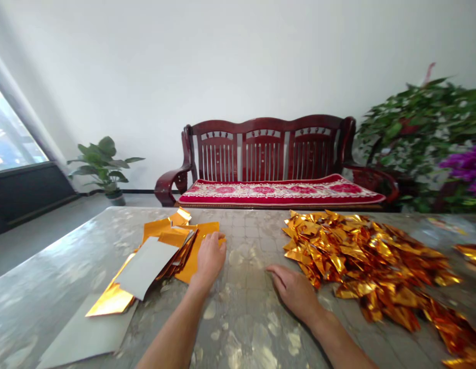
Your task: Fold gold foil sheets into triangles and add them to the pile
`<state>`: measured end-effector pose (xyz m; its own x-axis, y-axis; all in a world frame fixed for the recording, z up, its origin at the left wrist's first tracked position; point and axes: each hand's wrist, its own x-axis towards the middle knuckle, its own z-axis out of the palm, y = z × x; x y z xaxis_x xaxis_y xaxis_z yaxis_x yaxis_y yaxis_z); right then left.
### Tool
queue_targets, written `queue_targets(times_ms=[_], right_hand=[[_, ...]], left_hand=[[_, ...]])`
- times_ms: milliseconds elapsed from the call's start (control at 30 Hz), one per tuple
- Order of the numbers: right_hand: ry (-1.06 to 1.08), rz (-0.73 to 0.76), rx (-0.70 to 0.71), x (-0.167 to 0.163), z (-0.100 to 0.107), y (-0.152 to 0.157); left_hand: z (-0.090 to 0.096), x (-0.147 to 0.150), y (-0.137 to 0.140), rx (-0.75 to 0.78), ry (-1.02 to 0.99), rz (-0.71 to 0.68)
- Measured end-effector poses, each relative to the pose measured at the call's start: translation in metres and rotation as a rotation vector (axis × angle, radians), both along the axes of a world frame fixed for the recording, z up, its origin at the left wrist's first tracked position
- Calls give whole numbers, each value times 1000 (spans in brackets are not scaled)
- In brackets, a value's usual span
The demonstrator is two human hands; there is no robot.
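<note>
My left hand (212,254) is over the right edge of a loose stack, its fingers bent onto a sheet of gold foil paper (190,259); the fingertips are partly hidden. More gold sheets (169,237) lie fanned out to the left, with a grey-white sheet (147,266) on top of them. My right hand (295,292) is low above the table, fingers loosely stretched to the left and nothing visible in them. Just beyond it spreads a large heap of folded gold foil pieces (353,251).
The table (238,318) has a glossy patterned top. A larger grey sheet (92,333) lies at its near left. Clear plastic (445,230) sits at the far right. Behind stand a dark red wooden bench (264,148), a potted plant (107,164) and leafy greenery (422,133).
</note>
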<state>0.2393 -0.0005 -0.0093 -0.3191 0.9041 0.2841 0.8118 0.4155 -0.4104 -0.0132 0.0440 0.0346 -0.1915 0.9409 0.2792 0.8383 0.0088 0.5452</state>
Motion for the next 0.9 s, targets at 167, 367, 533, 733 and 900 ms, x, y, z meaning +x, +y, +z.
queue_targets(times_ms=[167,367,533,733,900], right_hand=[[-12,-11,-11,0,0,0],[-7,-22,-30,-1,2,1],[6,-17,-37,-1,0,1],[-5,-23,-52,-1,-2,2],[-27,-21,-53,-1,0,2]], left_hand=[[11,-31,5,-235,377,61],[-2,-54,6,-305,411,29],[-9,-58,4,-312,404,26],[-9,-54,1,-326,399,41],[-15,-50,3,-344,443,71]])
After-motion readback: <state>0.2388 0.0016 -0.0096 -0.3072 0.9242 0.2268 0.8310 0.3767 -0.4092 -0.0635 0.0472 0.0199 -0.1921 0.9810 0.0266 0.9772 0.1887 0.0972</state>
